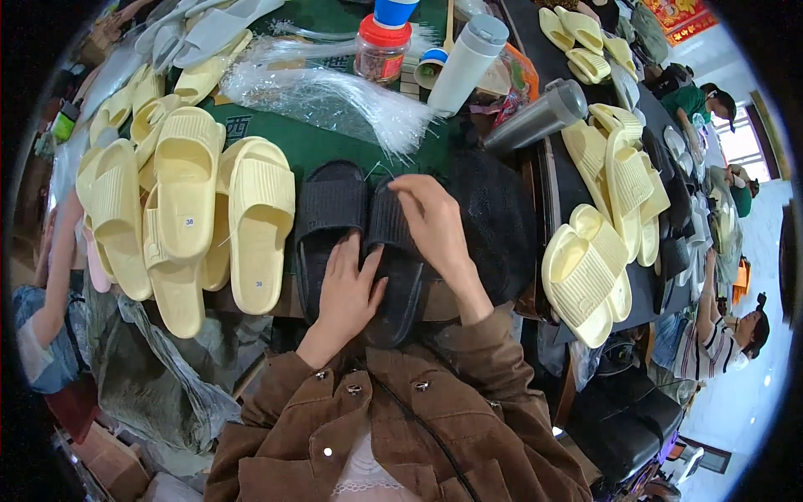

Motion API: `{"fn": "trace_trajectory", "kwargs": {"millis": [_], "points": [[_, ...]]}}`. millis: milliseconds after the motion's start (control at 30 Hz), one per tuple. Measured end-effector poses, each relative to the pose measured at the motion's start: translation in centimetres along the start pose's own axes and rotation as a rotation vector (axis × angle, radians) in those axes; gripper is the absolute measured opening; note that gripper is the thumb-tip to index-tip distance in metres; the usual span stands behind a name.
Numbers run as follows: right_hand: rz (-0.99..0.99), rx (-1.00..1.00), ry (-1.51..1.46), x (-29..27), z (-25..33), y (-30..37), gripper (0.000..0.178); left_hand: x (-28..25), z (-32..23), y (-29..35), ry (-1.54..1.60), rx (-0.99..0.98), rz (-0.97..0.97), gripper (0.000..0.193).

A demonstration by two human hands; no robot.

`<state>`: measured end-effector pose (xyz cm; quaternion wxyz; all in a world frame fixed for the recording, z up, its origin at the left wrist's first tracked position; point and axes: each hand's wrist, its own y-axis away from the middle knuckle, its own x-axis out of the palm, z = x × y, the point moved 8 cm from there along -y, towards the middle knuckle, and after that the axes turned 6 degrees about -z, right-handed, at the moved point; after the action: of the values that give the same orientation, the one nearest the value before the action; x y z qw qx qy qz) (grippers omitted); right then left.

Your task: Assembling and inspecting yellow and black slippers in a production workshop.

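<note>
A pair of black slide slippers lies side by side at the table's front edge, toes pointing away from me. My left hand reaches into the foot openings, with one finger under the left strap and another at the right strap. Those fingertips are partly hidden. Over the right slipper's strap, my right hand is closed in a pinch. A thin clear plastic strand shows by its fingertips, between the two toes. Past the slippers lies a bundle of similar clear strands.
Pale yellow slippers are piled at my left, more on the right-hand table. Behind stand a red-lidded jar, a white bottle and a steel flask. Black mesh cloth lies beside my right hand. Other people sit farther right.
</note>
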<state>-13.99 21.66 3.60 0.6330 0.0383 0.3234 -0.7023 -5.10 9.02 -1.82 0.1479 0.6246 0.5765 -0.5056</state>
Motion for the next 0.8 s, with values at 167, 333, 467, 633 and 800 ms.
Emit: {"fn": "trace_trajectory", "kwargs": {"millis": [167,333,467,633,800], "points": [[0.036,-0.053,0.277,2.5,-2.6,-1.9,0.016,-0.1,-0.4,-0.5,0.000,-0.008,0.019,0.053],[0.145,-0.058,0.436,4.8,-4.3,-2.2,0.014,0.1,-0.3,-0.5,-0.003,-0.004,0.015,0.052],[0.068,-0.146,0.323,4.2,-3.4,-1.8,0.019,0.1,-0.4,-0.3,0.034,0.007,0.023,0.052],[0.044,-0.139,0.043,3.2,-1.1,-1.1,0.026,0.2,-1.4,0.3,0.056,0.021,0.019,0.053],[0.007,0.046,-0.171,2.3,-1.5,-1.3,0.034,-0.7,-1.7,0.0,0.097,-0.011,0.015,0.054]]}}
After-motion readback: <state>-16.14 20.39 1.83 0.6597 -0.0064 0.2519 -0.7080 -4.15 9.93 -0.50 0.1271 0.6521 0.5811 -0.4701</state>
